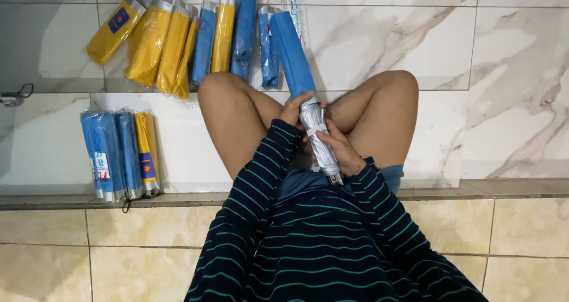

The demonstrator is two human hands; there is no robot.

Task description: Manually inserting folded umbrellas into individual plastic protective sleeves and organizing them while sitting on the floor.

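I sit cross-legged on a marble floor in a dark striped long-sleeve top. Between my knees I hold a folded silver umbrella [317, 137] that is half inside a blue sleeve [291, 53]. My left hand [294, 109] grips the lower edge of the blue sleeve where it meets the silver fabric. My right hand [339, 151] is wrapped around the silver body near its handle end. The sleeved end points away from me, up the frame.
A row of yellow and blue packaged umbrellas [178, 41] lies on the floor ahead of my left knee. Three more packaged ones [121, 154] lie to my left. A tiled step edge [504, 189] runs across under me. A cable [15, 96] sits at the far left.
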